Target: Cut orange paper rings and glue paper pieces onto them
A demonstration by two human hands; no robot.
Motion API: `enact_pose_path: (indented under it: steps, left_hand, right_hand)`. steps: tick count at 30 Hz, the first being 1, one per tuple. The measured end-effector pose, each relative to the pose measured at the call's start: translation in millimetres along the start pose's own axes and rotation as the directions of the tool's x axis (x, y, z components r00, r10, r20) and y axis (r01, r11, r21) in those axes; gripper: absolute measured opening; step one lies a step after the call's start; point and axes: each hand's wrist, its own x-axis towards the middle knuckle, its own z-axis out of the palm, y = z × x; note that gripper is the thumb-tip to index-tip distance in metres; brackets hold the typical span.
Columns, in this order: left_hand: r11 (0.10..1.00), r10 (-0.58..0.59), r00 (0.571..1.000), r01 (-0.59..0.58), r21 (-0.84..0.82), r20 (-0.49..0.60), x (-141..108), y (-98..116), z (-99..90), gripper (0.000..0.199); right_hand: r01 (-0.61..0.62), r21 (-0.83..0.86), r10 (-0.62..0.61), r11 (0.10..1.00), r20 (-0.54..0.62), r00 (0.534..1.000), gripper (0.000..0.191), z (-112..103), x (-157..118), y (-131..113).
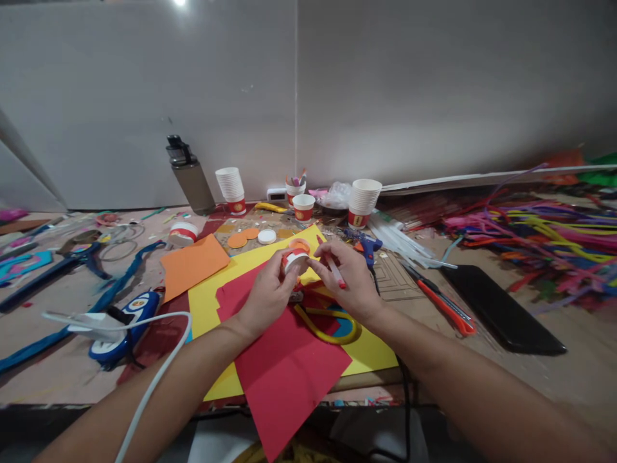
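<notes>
Over the coloured paper, my left hand point(266, 289) is closed around a small red-and-white paper cup point(295, 260), tilted on its side. My right hand point(354, 278) grips a pen point(332, 269) with a red end, and its fingertips come close to the cup's edge. Just behind the cup lies an orange paper ring or disc point(299, 244). Under both hands are a red sheet point(294, 379) and a yellow sheet point(371, 354). Yellow-handled scissors point(354, 333) rest on the sheets, their blades partly hidden.
Stacked paper cups point(364, 199), another stack point(230, 186) and a dark bottle point(193, 183) stand by the wall. At right lie a red cutter point(446, 305), a black phone point(501, 308) and pipe cleaners point(544, 231). A blue power strip point(125, 328) with a white cable sits left.
</notes>
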Motion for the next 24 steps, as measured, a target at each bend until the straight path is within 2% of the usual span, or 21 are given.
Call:
enact_pose_path:
  steps: [4,7,13,18,24]
  left_hand:
    - [1.0,-0.012,1.0,0.013,0.019,-0.007,-1,0,2.4,0.031]
    - [0.999,-0.034,0.999,0.034,0.01,0.015,-3,2,3.9,0.031]
    - [0.997,-0.065,0.998,0.066,-0.043,0.024,-4,5,4.2,0.034]
    - [0.995,-0.07,0.998,0.07,-0.068,0.004,-5,2,5.1,0.035]
    - [0.981,-0.154,0.987,0.159,-0.114,0.056,-6,9,6.5,0.038]
  right_hand:
    - [0.076,-0.056,-0.076,0.996,-0.016,0.997,0.006,0,0,0]
    - [0.086,-0.077,-0.087,0.993,-0.016,0.996,0.005,-1,-1,-3]
    - [-0.119,-0.036,0.12,0.992,0.023,0.992,0.011,-2,-4,-10]
    - [-0.167,-0.033,0.168,0.985,0.005,0.986,0.01,1,-3,-9]
    - [-0.236,-0.018,0.236,0.972,0.017,0.972,0.011,1,-1,-13]
